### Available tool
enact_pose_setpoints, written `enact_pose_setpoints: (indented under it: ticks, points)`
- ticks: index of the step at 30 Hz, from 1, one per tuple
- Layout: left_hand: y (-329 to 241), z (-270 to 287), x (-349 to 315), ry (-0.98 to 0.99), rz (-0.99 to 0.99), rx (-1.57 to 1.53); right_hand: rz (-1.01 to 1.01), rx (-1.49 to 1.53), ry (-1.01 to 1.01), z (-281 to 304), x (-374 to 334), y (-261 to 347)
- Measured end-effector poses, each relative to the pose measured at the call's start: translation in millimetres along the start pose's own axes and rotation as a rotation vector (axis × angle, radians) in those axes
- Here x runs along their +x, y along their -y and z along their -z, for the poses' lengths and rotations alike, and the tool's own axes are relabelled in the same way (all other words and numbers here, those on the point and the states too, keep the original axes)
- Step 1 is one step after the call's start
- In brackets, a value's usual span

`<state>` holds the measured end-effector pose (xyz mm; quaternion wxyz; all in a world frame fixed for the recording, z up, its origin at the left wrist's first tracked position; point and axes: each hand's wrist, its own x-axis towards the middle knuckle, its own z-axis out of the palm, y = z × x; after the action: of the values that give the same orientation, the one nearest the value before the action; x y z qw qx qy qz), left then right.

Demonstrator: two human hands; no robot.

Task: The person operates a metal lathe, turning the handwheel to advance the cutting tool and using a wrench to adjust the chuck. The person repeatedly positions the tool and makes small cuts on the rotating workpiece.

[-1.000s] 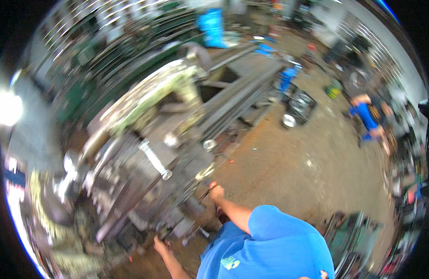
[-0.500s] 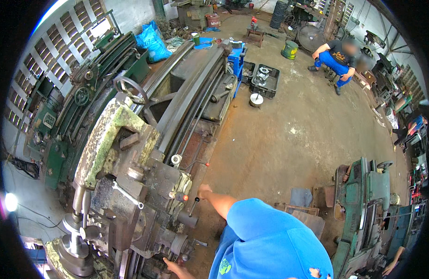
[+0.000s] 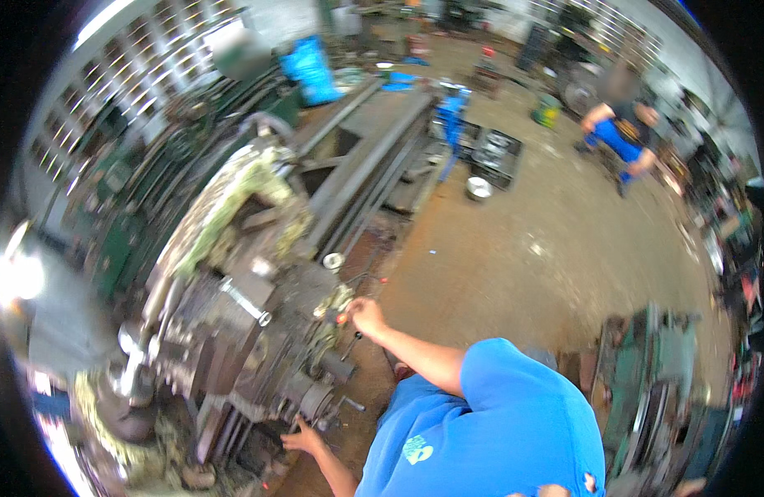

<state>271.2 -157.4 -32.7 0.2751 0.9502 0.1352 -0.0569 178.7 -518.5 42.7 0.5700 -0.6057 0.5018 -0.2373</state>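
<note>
A large, worn metal lathe carriage (image 3: 299, 290) is before me on the left. Fingers of my right hand (image 3: 366, 316) are closed at the orange-red knob (image 3: 342, 318) of a lever on its front; blur softens the exact grip. Just below that hand is another lever with a black knob (image 3: 358, 335). My left hand (image 3: 301, 437) is lower down, fingers apart, close to the round dial and crank (image 3: 320, 402), and appears to hold nothing. On top of the carriage rests a combination wrench (image 3: 246, 301). A pale ring-shaped part (image 3: 333, 262) sits near the lathe's screw.
Long bed rails (image 3: 373, 157) stretch away from me. A green lathe (image 3: 125, 182) stands at left, another green machine (image 3: 647, 389) at right. Black crates (image 3: 496, 157) with metal parts and a round pot (image 3: 479, 189) are on the floor. A person (image 3: 622, 137) sits farther off.
My right hand has moved from beside the black-knobbed lever up to the orange-red knob. My left hand has risen into fuller view with its fingers spread. The whole view has shifted and blurred.
</note>
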Motion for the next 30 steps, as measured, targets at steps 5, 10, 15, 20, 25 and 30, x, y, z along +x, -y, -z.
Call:
enact_pose_setpoints:
  ticks: [5,10,15,20,25,30]
  points:
    - [-10.9,-6.8,-7.7,0.005,-0.087,0.138,0.577,-0.165,0.025,9.8,-18.6,83.7]
    - [3.0,6.5,-18.4,0.150,-0.184,-0.168,1.069,-0.547,0.052,-34.6,6.6,66.7]
    - [69.0,49.8,-65.8,0.386,0.083,-0.417,1.609,-0.393,0.305,-58.1,-13.8,27.6]
    - [251.9,35.3,-226.8,-0.006,0.557,-0.365,1.732,-0.218,0.559,-75.5,-79.5,28.0]
    - [333.4,-44.7,-453.7,-0.249,1.341,-0.329,1.800,-0.087,0.706,-81.2,-77.0,33.7]
    - [254.4,-116.3,-557.9,-0.295,1.197,-0.215,1.767,-0.013,0.785,-70.8,-42.4,33.0]
